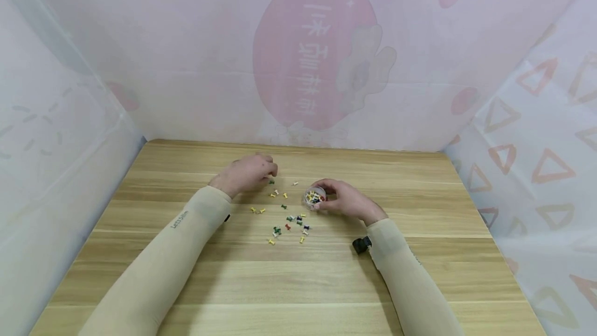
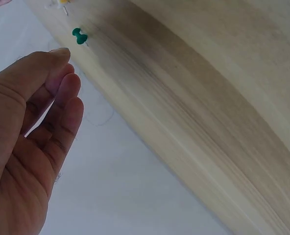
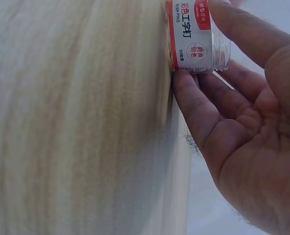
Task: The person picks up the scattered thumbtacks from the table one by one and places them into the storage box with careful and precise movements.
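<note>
A small clear jar of push pins [image 3: 191, 36], with a white and red label, stands without a lid on the wooden table. My right hand [image 1: 347, 200] grips it, thumb on one side and fingers on the other. Mixed-colour pins show inside in the head view. My left hand [image 1: 247, 172] hovers at the far left of the scattered pins, its fingers loosely bent and nothing visible between them. Just beyond those fingertips, in the left wrist view, a green push pin [image 2: 79, 35] lies on the table.
Several loose push pins, among them a red one [image 1: 287, 227] and a yellow one [image 1: 271, 242], lie spread over the middle of the table [image 1: 261, 284]. Printed cloth walls [image 1: 210, 102] close off the back and both sides. A black device [image 1: 361, 245] sits at the right wrist.
</note>
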